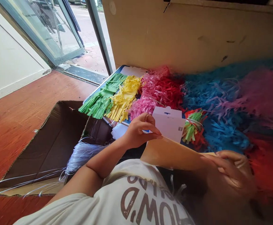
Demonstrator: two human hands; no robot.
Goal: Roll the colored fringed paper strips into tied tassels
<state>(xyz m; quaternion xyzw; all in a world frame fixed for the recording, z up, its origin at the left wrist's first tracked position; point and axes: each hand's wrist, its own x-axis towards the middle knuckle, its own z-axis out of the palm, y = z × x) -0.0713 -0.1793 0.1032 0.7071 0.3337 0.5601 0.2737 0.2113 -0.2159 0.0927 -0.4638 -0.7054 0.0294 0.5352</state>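
My left hand (140,129) is closed in a pinch on one end of a flat tan cardboard piece (174,153). My right hand (232,172), blurred at the lower right, has its fingers curled over the piece's other end. Just behind the left hand stands a small white box (169,123). Beside the box lies a tied bundle of green and red paper fringe (192,128).
Fringed paper lies in piles along the table: green (102,98), yellow (124,97), pink (143,104), red (166,89), blue (211,103). An open cardboard carton (47,147) sits on the wooden floor at left, with pale shiny strands (80,154) spilling over it. A beige wall rises behind.
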